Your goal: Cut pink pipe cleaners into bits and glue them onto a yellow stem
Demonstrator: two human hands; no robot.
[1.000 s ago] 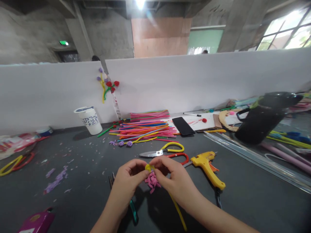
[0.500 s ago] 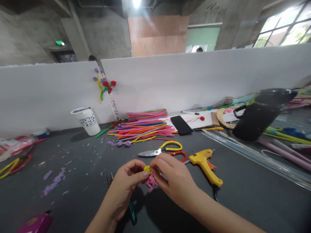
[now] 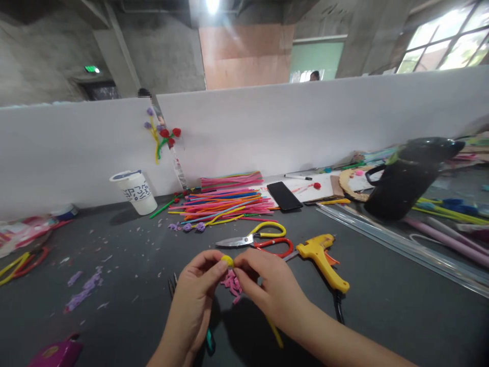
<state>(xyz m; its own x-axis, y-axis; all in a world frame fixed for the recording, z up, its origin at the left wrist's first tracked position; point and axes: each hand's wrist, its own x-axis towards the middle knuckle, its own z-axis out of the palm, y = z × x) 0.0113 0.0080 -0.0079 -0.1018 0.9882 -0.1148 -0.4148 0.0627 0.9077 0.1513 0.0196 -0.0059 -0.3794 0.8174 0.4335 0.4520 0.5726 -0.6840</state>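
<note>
Between the fingertips of both hands is a small yellow coil of pipe cleaner (image 3: pixel 228 261). My left hand (image 3: pixel 198 283) pinches it from the left with thumb and forefinger. From the other side, my right hand (image 3: pixel 273 283) holds it with closed fingers, and a yellow strand (image 3: pixel 275 334) hangs below that hand. Pink pipe cleaner pieces (image 3: pixel 232 286) lie on the table under the fingers. Pliers with a teal handle (image 3: pixel 210 341) are partly hidden beneath my left hand. Just beyond the hands lie scissors (image 3: pixel 250 239) with one yellow and one red handle.
A yellow glue gun (image 3: pixel 321 260) lies to the right. Behind are a pile of coloured pipe cleaners (image 3: pixel 225 205), a black phone (image 3: pixel 284 196) and a white cup (image 3: pixel 134 192). A black jug (image 3: pixel 410 178) stands at right. Purple scraps (image 3: pixel 86 289) lie left, before a white partition (image 3: pixel 267 132).
The yellow coil has turned between my fingers and moved slightly left. My right hand has shifted a little, and a yellow strand now shows beneath it.
</note>
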